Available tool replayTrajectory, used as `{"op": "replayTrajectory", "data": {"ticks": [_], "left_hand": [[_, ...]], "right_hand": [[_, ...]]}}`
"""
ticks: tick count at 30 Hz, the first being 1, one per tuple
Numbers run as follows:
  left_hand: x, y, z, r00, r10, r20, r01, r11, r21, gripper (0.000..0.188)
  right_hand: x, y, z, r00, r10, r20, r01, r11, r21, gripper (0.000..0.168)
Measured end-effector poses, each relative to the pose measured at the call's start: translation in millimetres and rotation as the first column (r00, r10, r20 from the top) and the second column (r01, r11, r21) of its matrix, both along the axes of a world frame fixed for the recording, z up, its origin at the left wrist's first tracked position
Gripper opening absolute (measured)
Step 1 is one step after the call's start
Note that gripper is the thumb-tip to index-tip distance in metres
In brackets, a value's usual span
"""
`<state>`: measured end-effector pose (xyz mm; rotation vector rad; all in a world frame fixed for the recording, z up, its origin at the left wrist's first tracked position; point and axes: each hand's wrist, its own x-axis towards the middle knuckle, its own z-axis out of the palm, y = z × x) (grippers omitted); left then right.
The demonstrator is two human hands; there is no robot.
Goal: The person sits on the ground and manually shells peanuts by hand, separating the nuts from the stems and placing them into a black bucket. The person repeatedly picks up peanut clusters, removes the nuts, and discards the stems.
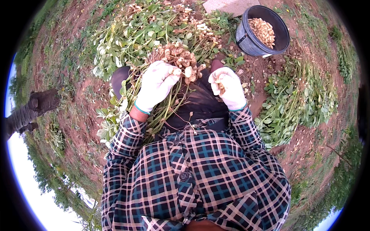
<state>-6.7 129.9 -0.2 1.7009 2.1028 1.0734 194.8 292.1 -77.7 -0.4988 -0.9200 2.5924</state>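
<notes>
My left hand [157, 83], in a white glove with a teal cuff edge, grips a bunch of uprooted peanut plants by the stems, just below the roots. A cluster of peanut pods [185, 59] hangs at the root end, past my fingers. The green stems [162, 115] trail back over my lap toward my left forearm. My right hand [228, 86], gloved the same way, curls around a few loose peanut pods [221, 88] to the right of the cluster, apart from it. How many pods it holds is partly hidden by the fingers.
A black bucket [245, 31] partly filled with picked peanuts [262, 32] stands at the upper right. Ahead lies a heap of peanut plants [138, 37], pods attached. Another plant pile [297, 98] lies to my right. A pale slab [228, 6] sits behind the bucket; a tree trunk [37, 106] rises at left.
</notes>
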Motion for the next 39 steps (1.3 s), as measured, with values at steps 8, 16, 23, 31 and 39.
{"op": "replayTrajectory", "data": {"ticks": [8, 16, 23, 31, 39], "left_hand": [[7, -3, 6, 0.931, -0.022, 0.363, 0.022, 1.000, 0.002, 0.012], [16, -7, -17, 0.988, 0.103, 0.112, -0.111, 0.992, 0.066, 0.012], [14, -16, -9, 0.554, 0.181, 0.812, -0.131, 0.983, -0.130, 0.013], [20, -1, -11, 0.975, 0.112, 0.194, -0.125, 0.990, 0.059, 0.018], [10, -12, -25, 0.789, -0.015, 0.615, -0.047, 0.995, 0.084, 0.016]], "right_hand": [[-44, -16, 27, 0.987, 0.063, 0.146, -0.113, 0.923, 0.367, 0.023], [-67, -28, 48, 0.956, 0.162, 0.244, -0.254, 0.875, 0.412, 0.027], [-72, -15, 30, 0.886, -0.028, -0.463, -0.293, 0.739, -0.606, 0.018], [-73, -14, 62, 0.985, 0.021, 0.169, -0.161, 0.435, 0.886, 0.029], [-80, -32, 35, 0.983, 0.046, -0.176, -0.122, 0.885, -0.449, 0.021]]}}
